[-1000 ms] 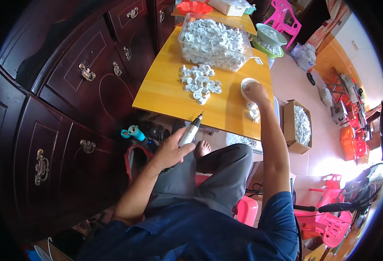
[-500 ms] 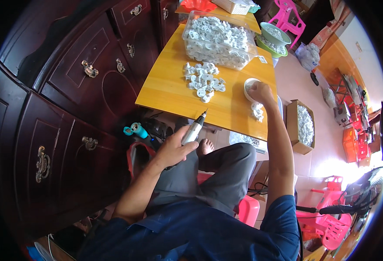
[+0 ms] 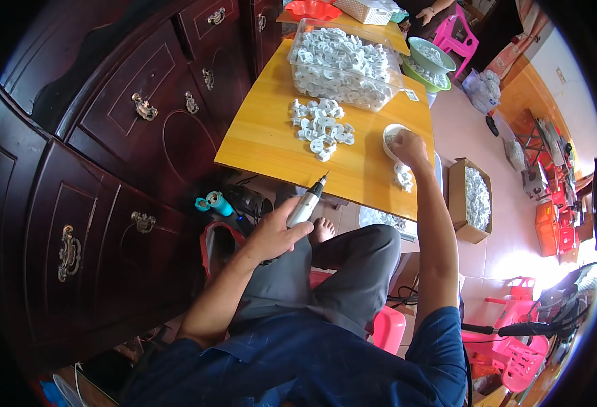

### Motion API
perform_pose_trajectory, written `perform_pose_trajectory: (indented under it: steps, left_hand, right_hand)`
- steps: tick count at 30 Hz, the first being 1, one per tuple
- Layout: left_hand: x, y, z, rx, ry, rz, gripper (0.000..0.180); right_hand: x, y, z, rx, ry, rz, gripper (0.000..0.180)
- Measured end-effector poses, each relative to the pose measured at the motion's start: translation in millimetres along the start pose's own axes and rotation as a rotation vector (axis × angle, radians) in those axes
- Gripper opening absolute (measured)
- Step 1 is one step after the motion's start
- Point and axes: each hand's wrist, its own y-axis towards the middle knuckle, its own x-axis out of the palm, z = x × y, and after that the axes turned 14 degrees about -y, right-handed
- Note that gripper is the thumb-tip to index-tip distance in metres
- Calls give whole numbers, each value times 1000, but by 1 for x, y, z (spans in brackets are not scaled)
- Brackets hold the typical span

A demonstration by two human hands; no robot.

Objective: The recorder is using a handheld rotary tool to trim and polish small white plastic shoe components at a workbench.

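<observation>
My left hand [image 3: 276,234] is wrapped round a silver and black electric screwdriver [image 3: 304,205], its thin bit tilted up toward the table's near edge. At the right of the yellow wooden table [image 3: 257,136], my right hand [image 3: 409,146] reaches into a small white bowl [image 3: 387,141] with its fingers bunched together. What those fingers pinch, if anything, is hidden. A few white plastic parts [image 3: 403,178] lie just in front of the bowl. Left of it sits a loose pile of similar round white plastic pieces [image 3: 322,127].
A clear plastic bin [image 3: 344,68] heaped with white pieces stands at the table's far side. Beyond are stacked basins [image 3: 430,57] and another person's hand [image 3: 426,15]. A cardboard box [image 3: 471,200] of white parts stands on the floor at right; dark drawers [image 3: 129,115] line the left.
Another person's hand has come into sight at the far top. My right hand stays at the bowl and my left keeps the screwdriver; the whole view has shifted slightly.
</observation>
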Motion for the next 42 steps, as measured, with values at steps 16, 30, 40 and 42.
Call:
perform_pose_trajectory:
  steps: [16,30,40,42]
  left_hand:
    - [1,0,1,48,-22,-63,61]
    - [5,-2,3,174,76,-37,56]
    - [5,-5,13,94,139,-26,58]
    - [5,-5,13,88,149,-26,58]
  right_hand:
    - [5,-71,-75,-1,1208,-57,10]
    - [34,-107,-110,81,1688,-484,11]
    - [38,-103,-104,39,1697,-536,11]
    - [39,-103,-104,42,1702,-538,11]
